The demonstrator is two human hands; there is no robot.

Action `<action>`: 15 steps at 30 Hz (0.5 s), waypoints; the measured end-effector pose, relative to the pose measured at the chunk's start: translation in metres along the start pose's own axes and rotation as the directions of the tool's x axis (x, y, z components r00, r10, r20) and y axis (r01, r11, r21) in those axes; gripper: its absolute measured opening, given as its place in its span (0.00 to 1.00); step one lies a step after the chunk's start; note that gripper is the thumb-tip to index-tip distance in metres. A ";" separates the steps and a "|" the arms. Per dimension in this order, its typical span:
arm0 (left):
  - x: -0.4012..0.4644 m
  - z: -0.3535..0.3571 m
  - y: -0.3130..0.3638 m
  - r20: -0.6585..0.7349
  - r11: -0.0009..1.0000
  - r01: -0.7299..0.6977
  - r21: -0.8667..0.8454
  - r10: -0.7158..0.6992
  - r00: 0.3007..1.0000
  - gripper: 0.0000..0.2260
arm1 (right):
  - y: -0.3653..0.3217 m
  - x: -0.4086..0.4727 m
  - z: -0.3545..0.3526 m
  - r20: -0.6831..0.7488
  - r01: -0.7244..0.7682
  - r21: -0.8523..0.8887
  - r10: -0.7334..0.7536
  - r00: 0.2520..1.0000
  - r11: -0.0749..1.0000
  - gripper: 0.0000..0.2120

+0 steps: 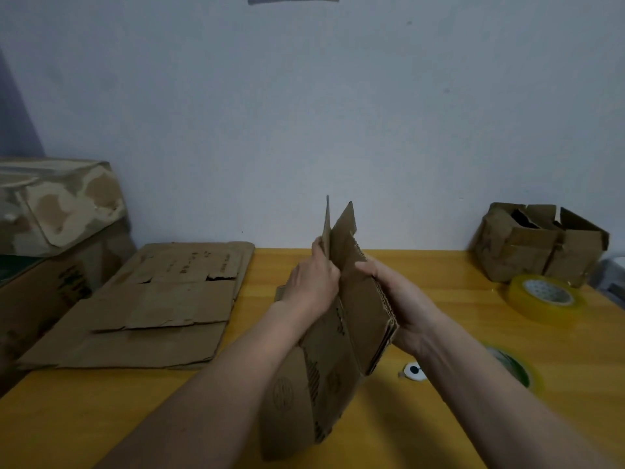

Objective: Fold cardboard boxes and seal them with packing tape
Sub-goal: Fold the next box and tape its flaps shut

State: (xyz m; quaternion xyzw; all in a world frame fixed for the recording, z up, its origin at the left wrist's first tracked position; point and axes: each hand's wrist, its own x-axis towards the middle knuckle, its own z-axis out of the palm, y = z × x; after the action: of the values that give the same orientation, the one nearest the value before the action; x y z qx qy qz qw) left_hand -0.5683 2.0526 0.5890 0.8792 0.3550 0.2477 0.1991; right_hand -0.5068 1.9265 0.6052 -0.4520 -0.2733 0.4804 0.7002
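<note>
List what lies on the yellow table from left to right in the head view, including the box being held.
Big worn boxes → stack of flattened cardboard → left hand → held box → right hand → folded boxes by the wall, just behind the tape roll.

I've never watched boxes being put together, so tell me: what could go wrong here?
The cardboard box is held between the left hand and the right hand; its worn flaps might tear or crease crookedly as it opens. The right forearm lies over one tape roll and could knock it. The other tape roll sits near the table edge.
</note>
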 end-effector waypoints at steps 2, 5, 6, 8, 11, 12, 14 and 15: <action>0.008 0.000 -0.002 -0.010 0.998 0.067 -0.002 -0.067 0.998 0.14 | 0.000 0.004 -0.001 -0.041 -0.001 -0.048 -0.001 0.999 0.999 0.13; 0.015 -0.004 -0.009 -0.117 0.979 0.165 -0.123 -0.179 0.977 0.14 | -0.002 0.006 -0.004 -0.137 -0.061 -0.202 0.034 0.990 0.978 0.24; 0.017 -0.007 -0.011 -0.152 0.966 0.189 -0.176 -0.216 0.964 0.14 | -0.002 0.006 -0.005 -0.154 -0.100 -0.257 0.061 0.986 0.961 0.28; 0.019 -0.012 -0.011 -0.222 0.943 0.216 -0.252 -0.273 0.936 0.14 | -0.005 0.007 -0.008 -0.182 -0.135 -0.309 0.081 0.980 0.941 0.26; 0.021 -0.024 -0.011 -0.297 0.923 0.227 -0.310 -0.320 0.900 0.13 | -0.013 0.005 -0.010 -0.175 -0.116 -0.350 0.056 0.983 0.930 0.15; 0.023 -0.028 -0.011 -0.310 0.908 0.230 -0.350 -0.344 0.886 0.13 | -0.017 0.004 -0.011 -0.166 -0.112 -0.367 0.053 0.985 0.924 0.13; 0.025 -0.036 -0.012 -0.319 0.869 0.240 -0.432 -0.396 0.861 0.13 | -0.027 0.000 -0.010 -0.155 -0.118 -0.381 0.062 0.986 0.917 0.09; 0.026 -0.040 -0.012 -0.331 0.855 0.244 -0.458 -0.418 0.846 0.13 | -0.033 -0.001 -0.008 -0.166 -0.124 -0.383 0.065 0.984 0.915 0.07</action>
State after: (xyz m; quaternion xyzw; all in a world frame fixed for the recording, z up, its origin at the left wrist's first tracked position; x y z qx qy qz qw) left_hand -0.5813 2.0870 0.6223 0.6694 0.4805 0.4581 0.3334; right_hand -0.4861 1.9181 0.6315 -0.6302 -0.2883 0.4142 0.5901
